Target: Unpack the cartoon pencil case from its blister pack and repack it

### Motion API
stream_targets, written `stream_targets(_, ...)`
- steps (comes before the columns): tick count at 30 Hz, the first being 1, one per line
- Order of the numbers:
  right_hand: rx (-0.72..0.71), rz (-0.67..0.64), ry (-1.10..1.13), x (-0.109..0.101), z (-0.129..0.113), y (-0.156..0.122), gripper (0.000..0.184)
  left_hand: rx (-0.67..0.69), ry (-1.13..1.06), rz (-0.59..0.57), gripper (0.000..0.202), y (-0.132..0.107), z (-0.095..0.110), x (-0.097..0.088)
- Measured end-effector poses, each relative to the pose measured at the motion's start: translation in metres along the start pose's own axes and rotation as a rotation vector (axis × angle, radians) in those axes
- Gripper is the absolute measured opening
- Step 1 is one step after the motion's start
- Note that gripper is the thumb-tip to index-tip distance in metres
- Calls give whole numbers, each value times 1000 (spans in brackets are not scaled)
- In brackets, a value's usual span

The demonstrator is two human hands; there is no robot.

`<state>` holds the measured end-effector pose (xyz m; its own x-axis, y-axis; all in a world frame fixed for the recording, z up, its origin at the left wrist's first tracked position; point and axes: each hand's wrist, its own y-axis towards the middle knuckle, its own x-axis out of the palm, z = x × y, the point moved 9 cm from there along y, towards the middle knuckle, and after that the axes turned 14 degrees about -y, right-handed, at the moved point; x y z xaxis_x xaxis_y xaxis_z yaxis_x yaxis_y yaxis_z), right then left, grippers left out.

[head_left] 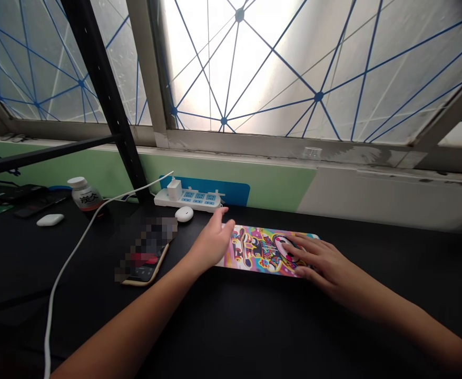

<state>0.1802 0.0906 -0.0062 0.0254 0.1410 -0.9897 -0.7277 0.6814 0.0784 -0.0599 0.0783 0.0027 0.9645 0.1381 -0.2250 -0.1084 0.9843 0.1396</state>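
A flat, long rectangular item with a bright cartoon print (256,250) and pale edges lies on the black desk. My left hand (213,239) stands on its side at the item's left end, covering that edge. Its thumb and one finger stick out apart; the remaining fingers are hidden behind the palm. On the right end rests my right hand (320,260), palm down, fingers spread over the print. Whether the item is a box, case or mat, I cannot tell.
Left of my hands lie a partly blurred phone (157,263), a round white case (184,214) and a white power strip (195,200) with a charger. Farther left are a bottle (84,195), a white earbud case (50,220), a white cable (75,250) and a black metal post (112,100).
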Motion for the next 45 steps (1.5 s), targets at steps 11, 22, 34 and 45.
stream_targets(11,157,111,-65,-20,22,44,79,352,715,-46,54,-14,36,13)
stream_targets(22,-34,474,-334,-55,-66,-12,20,616,908,-241,12,-55,74,36)
stream_targets(34,-157,225,-21,-31,-77,4,22,421,660,-346,66,-27,36,23)
stream_targets(45,27,57,198,-14,-36,35,60,49,820,-282,94,-15,5,-15)
